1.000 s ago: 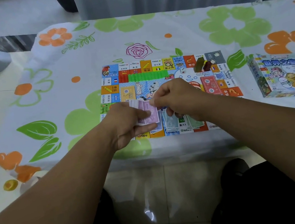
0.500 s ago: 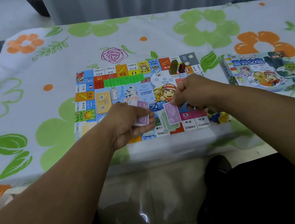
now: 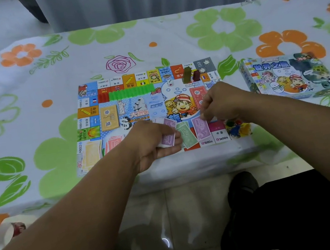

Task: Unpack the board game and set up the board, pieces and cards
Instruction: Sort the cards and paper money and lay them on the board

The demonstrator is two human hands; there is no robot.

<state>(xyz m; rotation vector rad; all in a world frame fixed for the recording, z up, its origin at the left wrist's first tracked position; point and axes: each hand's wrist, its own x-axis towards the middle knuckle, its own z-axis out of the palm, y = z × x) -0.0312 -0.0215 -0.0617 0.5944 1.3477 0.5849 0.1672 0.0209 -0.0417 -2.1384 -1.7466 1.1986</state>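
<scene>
While sorting money by colour, grips purple stack point(image 3: 168, 140) in left hand point(image 3: 152, 143) over near edge of the board point(image 3: 112, 120), pinches purple note point(image 3: 201, 129) in right hand point(image 3: 225, 103), laying it beside green pile point(image 3: 187, 135).

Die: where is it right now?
Head view: the white die sits on the game board near its far edge, just right of the green row of houses, left of the olive token.

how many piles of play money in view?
5: yellow pile at the board's near-left corner, pink pile beside it, green pile, then purple pile at the right hand, purple wad in the left hand. More may be hidden.
</scene>
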